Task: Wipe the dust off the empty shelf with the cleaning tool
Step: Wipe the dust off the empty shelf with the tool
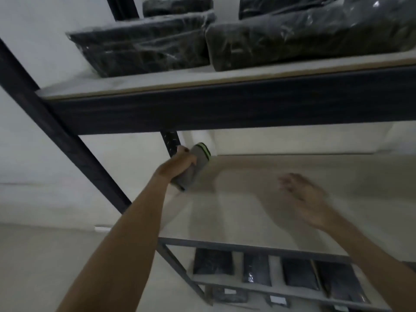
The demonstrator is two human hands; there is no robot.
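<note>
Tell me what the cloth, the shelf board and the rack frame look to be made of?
Cloth: soft grey fabric with green-striped edge, bunched in the left hand; possibly microfibre or knit. Shelf board: pale, matte, flat panel, probably wood fibreboard or laminate; motion blur leaves it open. Rack frame: dark painted metal, judging by the thin beams and a perforated upright.

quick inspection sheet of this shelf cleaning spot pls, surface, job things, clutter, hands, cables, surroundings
surface: the empty shelf is pale and bare, with faint streaks.
job's things: a grey cloth with green stripes sits at the shelf's back left corner.
clutter: nothing seen on this shelf.
grippers: the left hand grips the cloth; the right hand is blurred, fingers spread, holding nothing.
cables: nothing seen.
surroundings: dark wrapped bundles on the upper shelf, dark packets below, a dark metal frame, a pale wall.
</note>
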